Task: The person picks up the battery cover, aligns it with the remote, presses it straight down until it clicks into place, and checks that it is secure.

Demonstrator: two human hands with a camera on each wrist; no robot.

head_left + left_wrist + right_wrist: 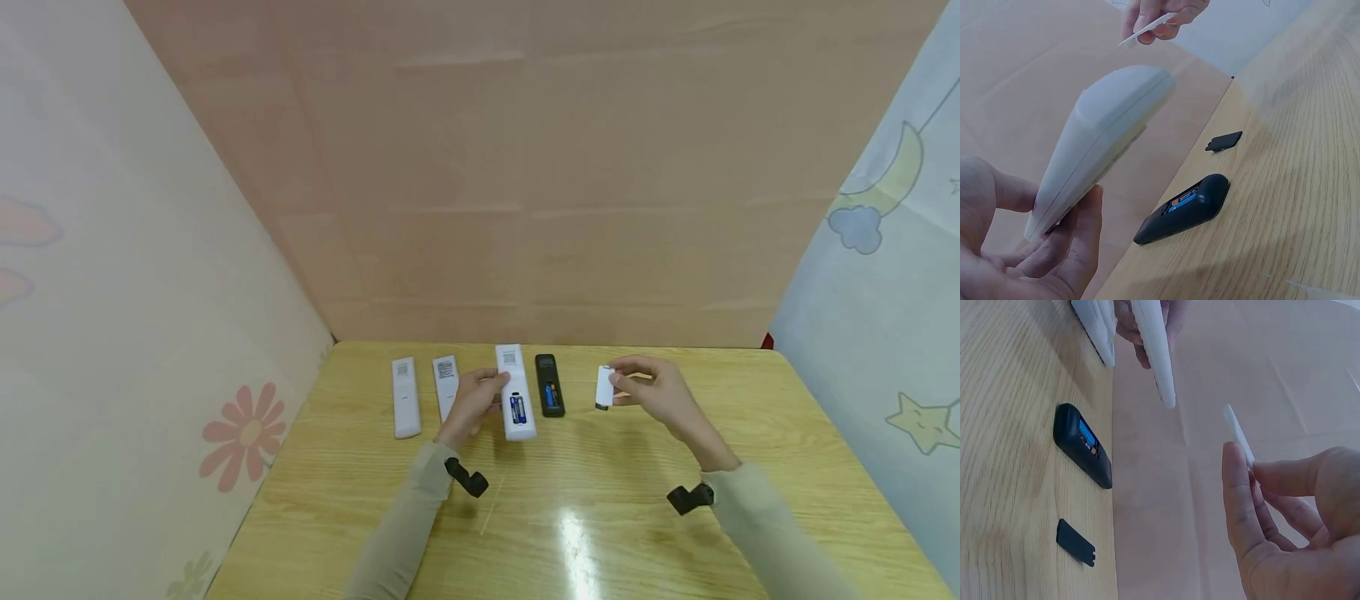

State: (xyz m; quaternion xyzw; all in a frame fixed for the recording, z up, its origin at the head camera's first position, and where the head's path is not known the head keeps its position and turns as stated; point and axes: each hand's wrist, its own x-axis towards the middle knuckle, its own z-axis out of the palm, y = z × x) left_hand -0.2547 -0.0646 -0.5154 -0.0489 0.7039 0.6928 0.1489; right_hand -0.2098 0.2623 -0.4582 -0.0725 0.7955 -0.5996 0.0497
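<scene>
1. Stretching over the near part of the table (645, 542) are a person's two beige sleeves (397, 533), each with a black device (467, 477) strapped at the wrist.
2. In the left hand (472, 398), curled fingers hold a white remote control (513, 379) above the table. Its back faces the person, and two blue batteries (518, 409) sit in its uncovered compartment.
3. Well to that remote's right, the right hand (660, 392) pinches a white battery cover (605, 385) between thumb and fingers, also off the table and apart from the remote.
4. On the table between the two hands lies a black remote control (549, 377), back up, its compartment uncovered, with a blue and an orange-and-dark battery showing. Near it lies a black battery cover (1225, 142).
5. To the left, two more white remotes (406, 398) lie side by side, one partly hidden by the left hand.
6. Farthest off, a brown backdrop (525, 167) rises behind the table.
</scene>
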